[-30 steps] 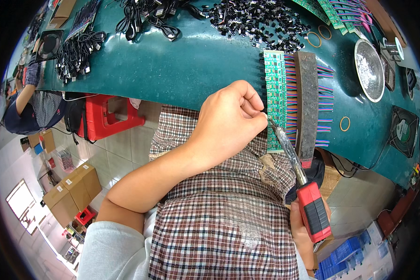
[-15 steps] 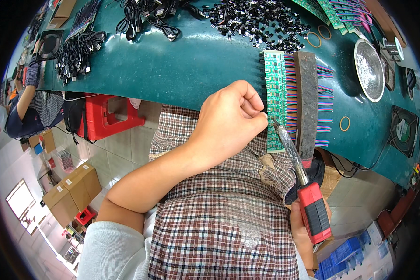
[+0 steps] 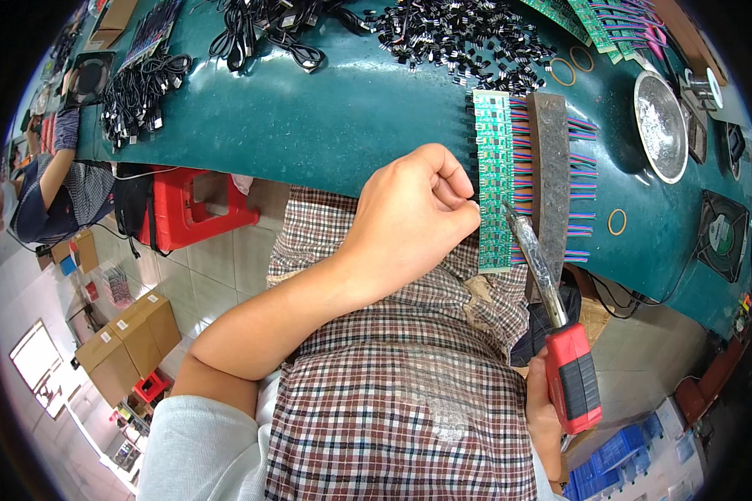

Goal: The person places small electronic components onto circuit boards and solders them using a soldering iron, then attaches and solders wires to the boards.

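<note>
My left hand [image 3: 422, 196] is closed in a pinch at the left edge of a long green circuit board panel [image 3: 495, 179]; what its fingertips hold is hidden. My right hand [image 3: 540, 391] grips a soldering iron [image 3: 574, 380] with a red and black handle. Its tip meets or hovers just over the right side of the panel; I cannot tell which. Coloured ribbon wires [image 3: 521, 171] run from the panel's right side under a dark bar [image 3: 548, 167] lying across them. Small black connectors [image 3: 471, 125] line the upper left edge.
Behind the panel lies a heap of small black connectors [image 3: 459, 42], with bundles of black cables [image 3: 259, 33] to its left. A metal bowl [image 3: 662, 125], rubber bands [image 3: 617, 221] and a fan [image 3: 721, 234] are at right. Another person's gloved hand [image 3: 65, 129] shows at far left.
The soldering iron and my right hand have shifted slightly right, moving the tip from mid-panel to its right side. My left hand has stayed in place. The other person's arm at far left moved slightly.
</note>
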The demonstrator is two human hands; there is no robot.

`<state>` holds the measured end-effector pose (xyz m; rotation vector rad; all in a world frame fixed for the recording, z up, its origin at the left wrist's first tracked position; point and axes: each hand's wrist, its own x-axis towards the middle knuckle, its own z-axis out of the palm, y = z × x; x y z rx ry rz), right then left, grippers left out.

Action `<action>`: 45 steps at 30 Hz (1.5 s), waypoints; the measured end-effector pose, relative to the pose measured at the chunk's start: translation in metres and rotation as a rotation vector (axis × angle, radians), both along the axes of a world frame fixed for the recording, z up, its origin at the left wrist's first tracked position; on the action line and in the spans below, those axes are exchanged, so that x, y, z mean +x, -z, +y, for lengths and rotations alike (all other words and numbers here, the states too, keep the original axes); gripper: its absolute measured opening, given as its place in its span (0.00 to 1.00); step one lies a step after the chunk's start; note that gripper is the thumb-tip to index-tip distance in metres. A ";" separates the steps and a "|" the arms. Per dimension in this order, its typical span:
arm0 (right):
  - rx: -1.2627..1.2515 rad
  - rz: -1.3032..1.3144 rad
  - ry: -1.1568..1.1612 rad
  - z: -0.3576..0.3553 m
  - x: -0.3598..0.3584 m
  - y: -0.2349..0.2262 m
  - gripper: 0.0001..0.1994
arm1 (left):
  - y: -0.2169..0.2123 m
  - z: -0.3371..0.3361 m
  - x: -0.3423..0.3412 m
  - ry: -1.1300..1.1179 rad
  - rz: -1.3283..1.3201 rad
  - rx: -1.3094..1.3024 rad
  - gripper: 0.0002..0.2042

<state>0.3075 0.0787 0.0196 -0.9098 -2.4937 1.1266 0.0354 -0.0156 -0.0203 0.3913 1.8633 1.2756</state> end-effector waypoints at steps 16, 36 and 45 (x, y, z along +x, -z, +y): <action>-0.073 -0.085 0.196 0.004 0.018 -0.002 0.11 | -0.007 -0.005 -0.033 0.045 0.001 -0.034 0.05; -0.122 -0.099 0.204 -0.001 0.022 0.000 0.11 | 0.012 0.000 -0.066 -0.112 0.903 -0.147 0.05; -0.138 -0.092 0.153 -0.001 0.022 -0.002 0.11 | -0.003 -0.019 -0.044 -0.190 0.095 0.109 0.07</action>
